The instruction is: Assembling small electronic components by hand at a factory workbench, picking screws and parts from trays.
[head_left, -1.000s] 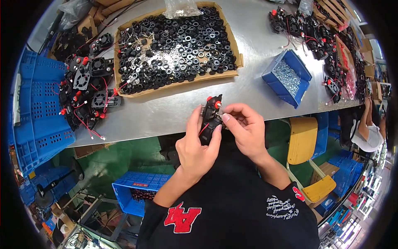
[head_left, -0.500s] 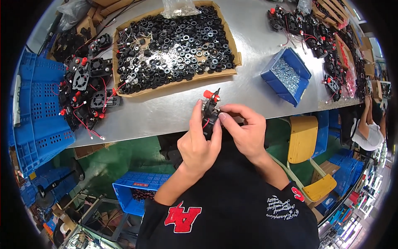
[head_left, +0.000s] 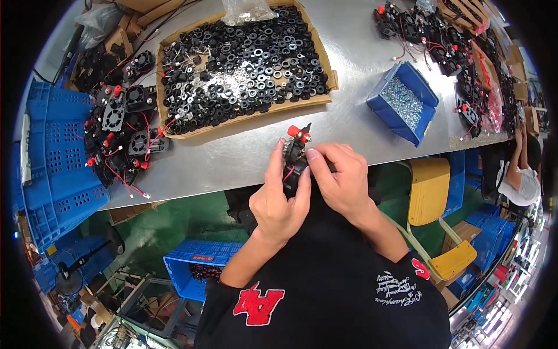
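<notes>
A small black fan assembly [head_left: 294, 164] with a red knob on top and a red wire is held upright over the table's near edge. My left hand [head_left: 276, 198] grips it, fingers along its left side and thumb at its lower right. Thumb and forefinger of my right hand [head_left: 344, 180] are pinched together against its right side; whatever sits between those fingertips is too small or hidden to make out. Beyond the hands lies a shallow cardboard tray [head_left: 261, 116] full of black and metallic rings and small parts.
A blue bin [head_left: 427, 125] of small silvery parts stands on the metal table [head_left: 215, 168] to the right. Piles of similar fan assemblies [head_left: 139, 119] lie left and far right. Blue crates [head_left: 61, 151] flank the left side. A yellow chair [head_left: 429, 192] and a co-worker [head_left: 519, 183] are at right.
The right thumb and forefinger have shifted slightly up along the assembly's side, their tips closer together. The left hand keeps its hold. The whole view has shifted slightly.
</notes>
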Action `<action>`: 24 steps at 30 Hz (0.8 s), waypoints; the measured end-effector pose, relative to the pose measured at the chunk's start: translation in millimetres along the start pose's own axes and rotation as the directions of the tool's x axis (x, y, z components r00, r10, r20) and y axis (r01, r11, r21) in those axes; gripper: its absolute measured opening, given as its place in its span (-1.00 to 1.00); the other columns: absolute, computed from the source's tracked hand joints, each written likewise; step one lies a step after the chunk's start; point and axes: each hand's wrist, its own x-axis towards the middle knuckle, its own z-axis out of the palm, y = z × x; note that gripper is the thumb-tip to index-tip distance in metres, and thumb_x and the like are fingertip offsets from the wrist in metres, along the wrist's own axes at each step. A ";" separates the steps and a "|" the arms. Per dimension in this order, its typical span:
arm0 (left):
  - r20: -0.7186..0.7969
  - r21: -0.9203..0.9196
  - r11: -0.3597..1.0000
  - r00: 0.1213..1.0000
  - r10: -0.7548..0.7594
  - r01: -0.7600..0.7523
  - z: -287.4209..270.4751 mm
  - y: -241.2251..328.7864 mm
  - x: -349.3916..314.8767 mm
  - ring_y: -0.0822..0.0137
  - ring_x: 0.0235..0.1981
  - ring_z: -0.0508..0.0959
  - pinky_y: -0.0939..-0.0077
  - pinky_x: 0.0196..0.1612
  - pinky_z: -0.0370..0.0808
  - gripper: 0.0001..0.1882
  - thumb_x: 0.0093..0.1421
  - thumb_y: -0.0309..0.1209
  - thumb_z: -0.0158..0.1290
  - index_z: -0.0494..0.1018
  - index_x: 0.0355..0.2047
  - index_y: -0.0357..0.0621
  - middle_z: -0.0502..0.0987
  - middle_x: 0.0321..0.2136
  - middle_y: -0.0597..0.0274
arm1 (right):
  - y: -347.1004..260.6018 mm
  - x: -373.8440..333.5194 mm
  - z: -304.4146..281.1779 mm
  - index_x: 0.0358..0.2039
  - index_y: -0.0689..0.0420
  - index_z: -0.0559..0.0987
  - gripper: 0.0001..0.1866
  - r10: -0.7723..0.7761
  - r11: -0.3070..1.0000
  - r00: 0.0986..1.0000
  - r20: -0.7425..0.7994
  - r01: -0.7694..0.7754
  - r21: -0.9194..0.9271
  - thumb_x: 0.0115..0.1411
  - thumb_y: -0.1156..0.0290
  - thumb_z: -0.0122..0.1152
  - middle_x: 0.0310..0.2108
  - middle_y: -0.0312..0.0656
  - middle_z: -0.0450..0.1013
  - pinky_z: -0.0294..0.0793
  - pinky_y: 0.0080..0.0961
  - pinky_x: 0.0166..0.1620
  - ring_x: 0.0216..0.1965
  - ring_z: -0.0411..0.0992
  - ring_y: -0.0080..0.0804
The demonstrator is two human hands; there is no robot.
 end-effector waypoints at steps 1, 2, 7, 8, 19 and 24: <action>-0.013 -0.008 1.000 1.000 -0.008 0.008 0.6 -0.6 -0.8 0.16 -0.38 0.69 0.47 -0.39 0.59 -0.37 -0.01 -0.61 0.26 0.32 0.09 -0.53 0.56 -0.09 -0.17 | 2.9 -0.6 0.1 -0.36 0.26 0.60 -0.92 -0.035 0.999 0.999 0.026 0.035 0.012 0.16 0.52 0.22 -0.46 -0.13 0.56 0.45 -0.51 -0.35 -0.47 0.50 -0.38; -0.025 -0.017 1.000 0.999 -0.020 0.020 2.1 -2.4 -1.2 0.15 -0.36 0.69 0.48 -0.36 0.59 -0.37 -0.01 -0.61 0.26 0.33 0.09 -0.52 0.56 -0.10 -0.18 | 5.4 -0.2 0.8 -0.33 0.28 0.60 -0.91 -0.068 0.997 0.996 0.054 0.067 0.023 0.18 0.52 0.21 -0.45 -0.11 0.56 0.47 -0.51 -0.35 -0.46 0.52 -0.37; -0.016 0.002 1.000 1.000 -0.012 0.013 2.0 -3.2 0.7 0.12 -0.30 0.69 0.47 -0.31 0.60 -0.38 0.01 -0.61 0.25 0.32 0.10 -0.50 0.57 -0.11 -0.18 | -6.0 -4.4 5.2 -0.19 0.32 0.55 -0.81 0.140 0.958 0.990 0.007 -0.137 0.254 0.20 0.51 0.21 -0.37 -0.05 0.57 0.55 -0.51 -0.31 -0.40 0.57 -0.39; -0.010 0.007 1.000 1.000 -0.023 0.023 1.7 -1.6 0.7 0.11 -0.28 0.68 0.47 -0.30 0.60 -0.38 0.02 -0.61 0.25 0.32 0.10 -0.50 0.58 -0.12 -0.17 | -4.7 -5.7 5.6 -0.15 0.33 0.53 -0.77 0.094 0.950 0.996 -0.008 -0.088 0.300 0.20 0.51 0.21 -0.34 -0.04 0.57 0.57 -0.52 -0.30 -0.38 0.58 -0.39; 0.033 -0.268 0.915 0.953 -0.303 0.300 1.3 0.2 0.6 0.29 -0.07 0.58 0.49 0.00 0.50 -0.39 0.12 -0.62 0.19 0.21 0.16 -0.46 0.53 -0.06 -0.15 | -5.2 -9.6 7.5 -0.05 0.37 0.52 -0.72 0.361 0.690 0.908 0.212 -0.412 0.595 0.25 0.52 0.17 -0.20 -0.16 0.56 0.48 -0.60 -0.07 -0.14 0.50 -0.52; 0.003 -0.121 0.989 0.996 -0.090 0.090 3.3 -7.0 4.2 0.09 -0.13 0.65 0.45 -0.13 0.59 -0.35 0.02 -0.61 0.27 0.25 0.10 -0.45 0.56 -0.10 -0.21 | -9.7 -7.1 3.3 -0.07 0.35 0.54 -0.74 0.383 0.735 0.901 0.206 -0.432 0.522 0.26 0.51 0.16 -0.25 -0.17 0.58 0.50 -0.60 -0.13 -0.21 0.53 -0.53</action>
